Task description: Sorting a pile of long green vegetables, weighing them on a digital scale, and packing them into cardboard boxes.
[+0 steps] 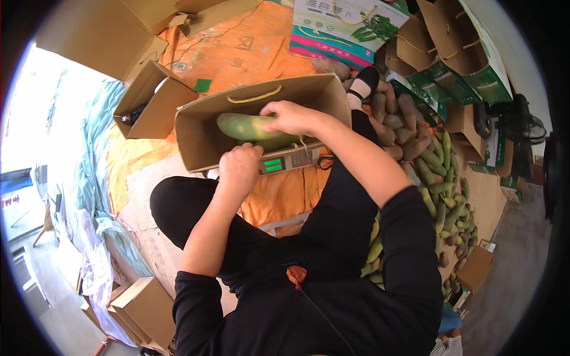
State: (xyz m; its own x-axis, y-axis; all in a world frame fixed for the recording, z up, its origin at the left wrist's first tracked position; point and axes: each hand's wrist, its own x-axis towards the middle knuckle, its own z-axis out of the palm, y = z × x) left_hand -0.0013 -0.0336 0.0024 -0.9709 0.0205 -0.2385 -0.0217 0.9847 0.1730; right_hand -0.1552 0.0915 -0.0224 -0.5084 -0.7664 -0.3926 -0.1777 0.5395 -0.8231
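Note:
An upright-walled cardboard box with a yellow cord handle stands before me between my legs. Inside it lies a large, long green vegetable like an oversized cucumber, with a second green one under it. My right hand reaches over the box and is closed around the right end of the upper vegetable. At the box's near edge, my left hand has its fingers curled over the rim. Beside that hand is a digital scale with a green lit display, close against the box's near side.
To the right lie piles of brown tubers and long green vegetables. Printed carton boxes crowd the far right, near a black fan. An orange sheet covers the ground. Another open box stands left; folded cartons lie lower left.

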